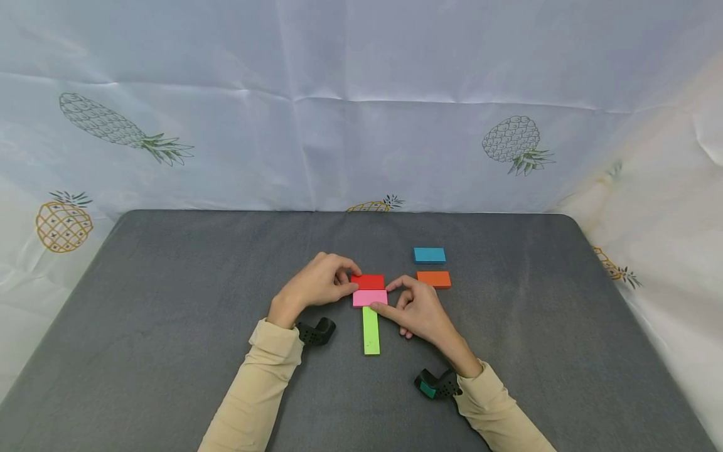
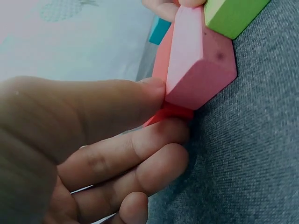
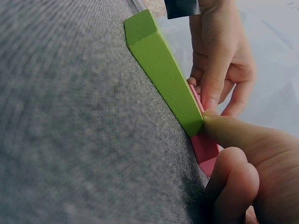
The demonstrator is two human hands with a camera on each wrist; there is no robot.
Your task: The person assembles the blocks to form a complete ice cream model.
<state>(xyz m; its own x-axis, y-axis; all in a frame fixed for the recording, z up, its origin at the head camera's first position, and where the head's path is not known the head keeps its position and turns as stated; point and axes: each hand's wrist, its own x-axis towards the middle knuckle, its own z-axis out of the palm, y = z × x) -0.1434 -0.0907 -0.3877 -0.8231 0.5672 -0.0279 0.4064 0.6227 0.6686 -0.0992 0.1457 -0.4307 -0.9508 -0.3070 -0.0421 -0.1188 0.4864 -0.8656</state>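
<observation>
On the grey cloth, a red block (image 1: 368, 282) lies flat behind a pink block (image 1: 369, 298), their long sides together. A light green block (image 1: 371, 331) points toward the person from the pink one's near side. My left hand (image 1: 322, 279) pinches the red block's left end, thumb against the seam with the pink block (image 2: 187, 60). My right hand (image 1: 420, 307) spans the pink block's right end, thumb at its near edge beside the green block (image 3: 163, 79) and index finger at its far right corner. That fingertip is hidden in the right wrist view.
A blue block (image 1: 429, 255) and an orange block (image 1: 433, 279) lie behind the right hand. Black wrist mounts (image 1: 317, 331) sit at both cuffs. A pale curtain (image 1: 361, 150) with pineapple prints hangs behind the grey table (image 1: 169, 301).
</observation>
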